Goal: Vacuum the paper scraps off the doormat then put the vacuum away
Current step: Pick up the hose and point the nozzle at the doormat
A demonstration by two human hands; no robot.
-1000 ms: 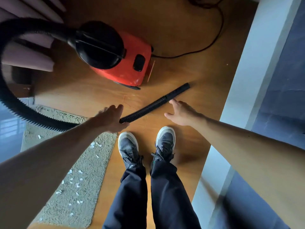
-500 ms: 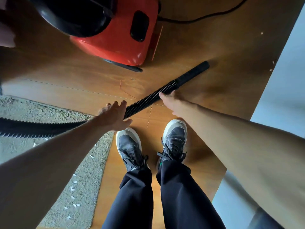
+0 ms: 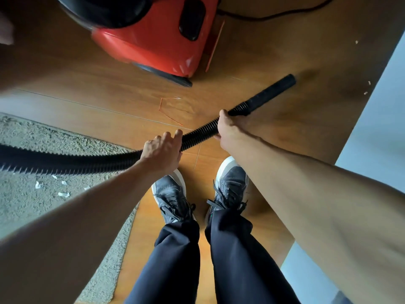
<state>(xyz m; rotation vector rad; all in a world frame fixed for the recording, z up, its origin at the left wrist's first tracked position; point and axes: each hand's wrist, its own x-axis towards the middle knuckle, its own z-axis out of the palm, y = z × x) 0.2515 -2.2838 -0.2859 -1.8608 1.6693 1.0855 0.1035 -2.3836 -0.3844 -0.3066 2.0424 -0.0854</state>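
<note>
A red and black vacuum cleaner [image 3: 157, 38] stands on the wooden floor ahead of my feet. Its black ribbed hose [image 3: 197, 133] runs from the left edge across the grey doormat [image 3: 32, 211] to a smooth black nozzle [image 3: 269, 93] on the right. My left hand [image 3: 163, 151] grips the hose just above my left shoe. My right hand [image 3: 229, 128] grips the hose near where the ribbing meets the nozzle. A few white paper scraps [image 3: 62, 194] lie on the doormat beside my left forearm.
A black power cord [image 3: 274, 17] trails from the vacuum toward the upper right. A pale wall or step [image 3: 377, 119] borders the floor on the right. My two grey shoes [image 3: 173, 194] stand between mat and wall. Tiny scraps [image 3: 368, 83] lie near the wall.
Both hands have gone from reaching over the hose to gripping it. The view has dropped closer to the floor and the nozzle end has lifted slightly toward the right.
</note>
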